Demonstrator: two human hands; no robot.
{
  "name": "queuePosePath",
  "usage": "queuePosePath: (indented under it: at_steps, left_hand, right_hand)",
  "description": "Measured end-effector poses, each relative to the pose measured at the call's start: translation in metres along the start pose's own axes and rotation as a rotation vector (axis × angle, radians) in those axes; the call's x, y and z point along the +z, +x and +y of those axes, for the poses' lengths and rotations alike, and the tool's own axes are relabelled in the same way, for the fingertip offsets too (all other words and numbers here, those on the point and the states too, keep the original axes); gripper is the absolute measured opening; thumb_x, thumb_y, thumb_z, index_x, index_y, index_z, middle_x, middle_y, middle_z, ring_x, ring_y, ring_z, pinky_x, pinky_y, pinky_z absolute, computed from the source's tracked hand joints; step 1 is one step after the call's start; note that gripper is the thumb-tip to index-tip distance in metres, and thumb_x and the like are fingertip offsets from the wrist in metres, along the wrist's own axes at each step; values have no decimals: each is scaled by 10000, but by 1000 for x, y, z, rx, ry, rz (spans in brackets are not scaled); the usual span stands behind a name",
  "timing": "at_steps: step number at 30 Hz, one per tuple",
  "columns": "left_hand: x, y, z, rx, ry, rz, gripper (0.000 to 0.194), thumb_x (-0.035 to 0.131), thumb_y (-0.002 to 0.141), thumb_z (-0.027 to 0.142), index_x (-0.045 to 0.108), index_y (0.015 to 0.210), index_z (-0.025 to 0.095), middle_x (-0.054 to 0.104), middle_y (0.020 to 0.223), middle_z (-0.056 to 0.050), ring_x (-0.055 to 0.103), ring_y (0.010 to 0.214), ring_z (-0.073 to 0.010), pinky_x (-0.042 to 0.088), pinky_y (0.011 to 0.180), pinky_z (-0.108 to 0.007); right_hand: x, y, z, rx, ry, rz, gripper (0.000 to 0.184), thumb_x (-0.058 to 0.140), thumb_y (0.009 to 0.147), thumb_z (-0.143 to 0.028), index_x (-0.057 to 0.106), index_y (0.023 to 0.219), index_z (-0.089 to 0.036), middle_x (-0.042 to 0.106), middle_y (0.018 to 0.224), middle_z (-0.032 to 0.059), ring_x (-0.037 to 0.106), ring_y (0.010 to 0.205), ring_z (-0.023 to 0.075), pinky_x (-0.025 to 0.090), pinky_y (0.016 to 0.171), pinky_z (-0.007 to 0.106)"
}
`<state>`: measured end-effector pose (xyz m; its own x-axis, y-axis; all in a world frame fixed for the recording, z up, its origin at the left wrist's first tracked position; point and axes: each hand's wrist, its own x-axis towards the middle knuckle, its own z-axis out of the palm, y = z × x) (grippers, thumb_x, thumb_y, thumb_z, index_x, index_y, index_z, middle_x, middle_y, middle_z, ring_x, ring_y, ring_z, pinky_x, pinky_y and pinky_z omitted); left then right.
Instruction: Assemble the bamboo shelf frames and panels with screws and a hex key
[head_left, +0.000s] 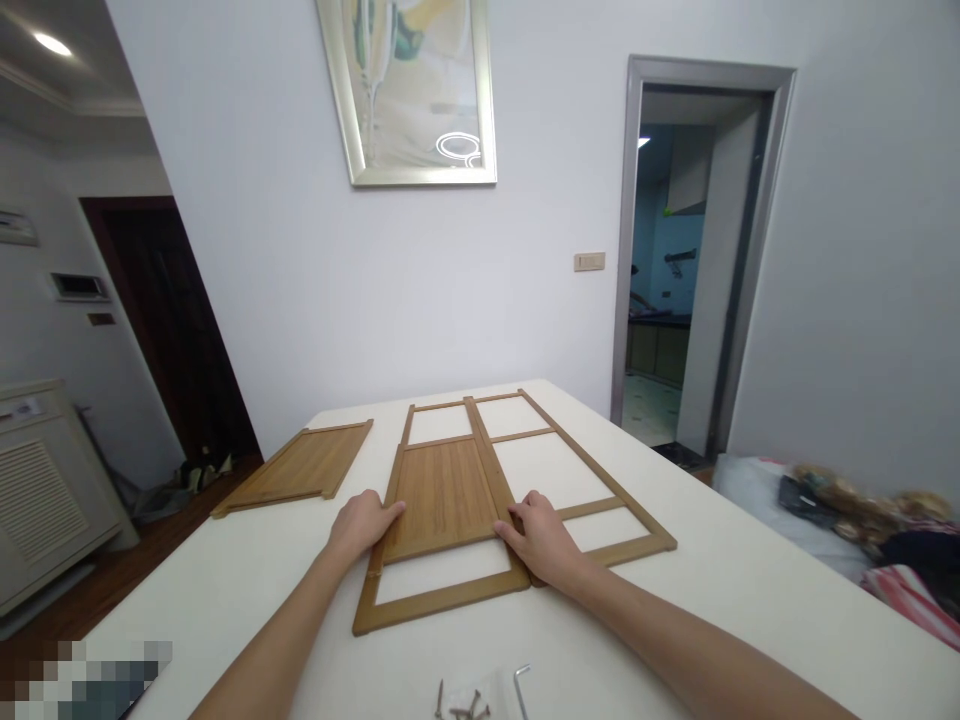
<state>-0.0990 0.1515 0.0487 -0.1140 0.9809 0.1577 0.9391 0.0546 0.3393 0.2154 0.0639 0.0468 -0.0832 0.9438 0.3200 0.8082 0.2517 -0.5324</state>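
Sticker [26, 408]: on the louvred cabinet [52, 500] at far left; its marks are too small to read.
Slatted panel [442, 490]: within the left wooden frame [442, 605] on the white table [225, 600], between the person's hands; the hands cover parts of its lower side edges.
Left hand [366, 520]: at the panel's left edge, thumb against the wood; the other fingertips are hidden, so whether it grips cannot be told.
Right hand [536, 535]: at the panel's lower right corner, touching the central bars; its grip cannot be told either. The two hands are apart, with the panel between them.
Right wooden frame [637, 548]: beside the left one, partly behind the right hand.
Second panel [307, 462]: lying apart, left of the frames.
Screws [472, 708]: by a clear bag [491, 690], cropped by the bottom edge.
Hex key [519, 685]: cropped likewise.
Wall picture [420, 177]: top cut off, glare on its glass.
Lower left corner [97, 690]: pixelated, its contents unreadable.
Bundles [847, 510]: at right, hard to make out.
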Motion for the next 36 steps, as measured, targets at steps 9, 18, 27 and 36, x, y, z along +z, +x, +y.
queuePosePath:
  at_steps: [9,18,27,36]
  left_hand:
    - [-9,1,7,-72,-136,-8,247,648,624,416,560,520,211,734,780,-198,689,876,-384,469,713,-396]
    - [-33,-5,19,-33,-812,-178,246,664,746,374,693,747,130,737,725,-123,725,808,-260,572,672,-328]
    - [-48,-11,38,65,-1151,-114,486,763,675,187,660,1144,112,744,1007,-148,713,915,-234,581,749,-317]
    - [-52,25,39,85,-1067,317,684,691,720,205,519,1379,146,742,950,-58,694,924,-199,531,913,-365]
  right_hand:
    - [-5,1,-7,66,81,-20,287,656,763,-407,558,610,-184,587,857,63,551,782,196,414,677,291]
    - [-30,20,1,374,750,-60,285,720,700,-309,642,911,-135,674,767,75,622,692,198,490,598,307]
    - [-54,41,12,282,836,-83,337,732,656,-200,689,981,-124,664,723,48,596,639,149,475,622,286]
    - [-45,120,-5,116,652,-2,73,681,742,-209,676,786,-151,661,681,13,602,649,146,450,626,260]
